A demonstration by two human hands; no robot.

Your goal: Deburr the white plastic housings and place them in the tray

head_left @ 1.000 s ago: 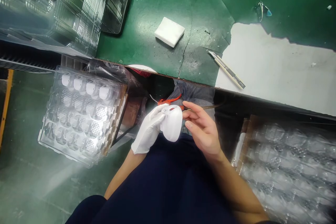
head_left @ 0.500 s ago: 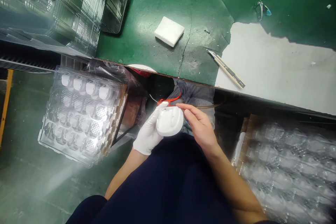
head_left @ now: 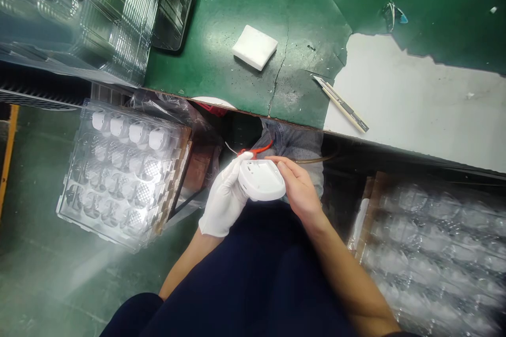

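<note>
A white rounded plastic housing (head_left: pixel 263 181) is held above my lap, its recessed inner side facing up. My left hand (head_left: pixel 225 197), in a white glove, grips its left edge with the thumb along the top. My bare right hand (head_left: pixel 302 189) holds the right edge between thumb and fingers; some fingertips are hidden behind the part. Just beyond the housing, an orange-red handled tool (head_left: pixel 256 151) lies near my legs, partly covered, so its kind does not show.
On the green bench (head_left: pixel 221 16) lie a white block (head_left: pixel 255 47), a utility knife (head_left: pixel 342 104) and a dark phone (head_left: pixel 174 16). Clear trays (head_left: pixel 118 21) are stacked at upper left. A tray of white parts (head_left: pixel 118 174) stands left, wrapped trays (head_left: pixel 435 253) right.
The housing has been turned and tilted between my hands, showing more of its recessed side and a side wall. My right hand has closed in on its right edge.
</note>
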